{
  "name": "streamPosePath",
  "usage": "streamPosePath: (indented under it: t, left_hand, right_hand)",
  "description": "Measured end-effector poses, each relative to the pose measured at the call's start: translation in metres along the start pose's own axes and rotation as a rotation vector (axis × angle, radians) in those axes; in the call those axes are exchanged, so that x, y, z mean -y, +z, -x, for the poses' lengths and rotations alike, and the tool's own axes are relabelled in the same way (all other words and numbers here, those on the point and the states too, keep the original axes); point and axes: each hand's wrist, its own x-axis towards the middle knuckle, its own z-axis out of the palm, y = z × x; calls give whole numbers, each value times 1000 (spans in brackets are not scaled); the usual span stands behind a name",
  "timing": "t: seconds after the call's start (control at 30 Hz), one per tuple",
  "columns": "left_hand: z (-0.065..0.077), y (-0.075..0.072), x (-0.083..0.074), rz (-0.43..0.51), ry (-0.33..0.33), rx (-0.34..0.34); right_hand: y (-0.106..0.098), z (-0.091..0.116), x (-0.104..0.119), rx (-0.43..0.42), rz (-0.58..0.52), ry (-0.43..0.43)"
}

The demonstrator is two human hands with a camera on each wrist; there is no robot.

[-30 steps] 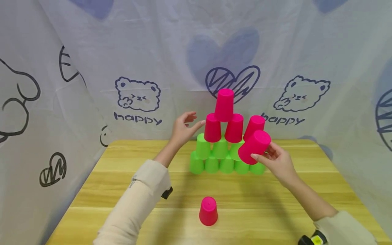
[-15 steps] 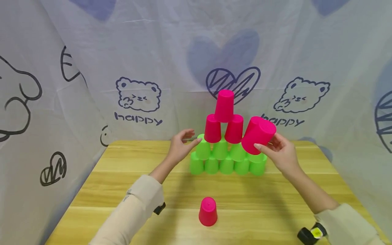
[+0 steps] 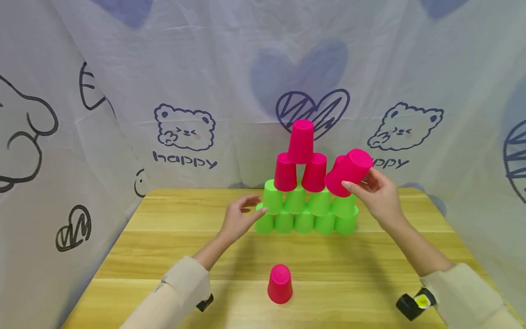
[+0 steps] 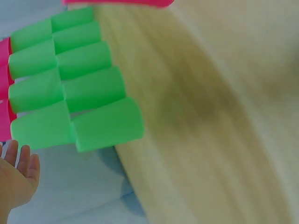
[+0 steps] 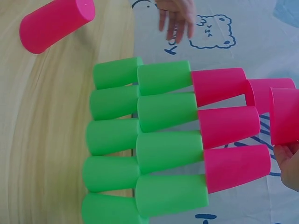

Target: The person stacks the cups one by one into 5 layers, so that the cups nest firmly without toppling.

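My right hand (image 3: 382,198) pinches a pink cup (image 3: 352,170), tilted, at the right of the stack and partly in front of another pink cup (image 5: 237,168). The stack has two rows of upside-down green cups (image 3: 304,221), then three pink cups in a row. One further pink cup (image 3: 302,141) stands across the left two of these. Beside the left end of the green rows, my left hand (image 3: 240,217) has relaxed fingers and holds nothing. It also shows in the left wrist view, the left hand (image 4: 18,179) lying near the lowest-left green cup (image 4: 42,126).
A single upside-down pink cup (image 3: 280,284) stands on the wooden table (image 3: 164,256) in front of the stack. Behind the table hangs a white cloth (image 3: 242,82) with drawings. Black devices (image 3: 411,306) are strapped to both wrists.
The right hand has lifted the pink cup up and slightly to the right, before the third-row cup. The left hand has sunk from pink-row height to beside the green rows.
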Motion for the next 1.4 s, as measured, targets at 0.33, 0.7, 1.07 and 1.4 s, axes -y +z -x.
streamPosePath:
  t: [0.33,0.7,1.07,1.4]
  left_hand:
    - [52,10,27,40,-43,83]
    - [87,15,48,33,-76,164]
    - [113,23,51,88,-129,94]
    - [133,31,60,38,-74,98]
  right_hand:
    - [6,-12,13,-26,66,2]
    - [8,-34,20,-53,251,62]
    - [8,-56,21,-63,307,117]
    - [14,-68,22,20,308,137]
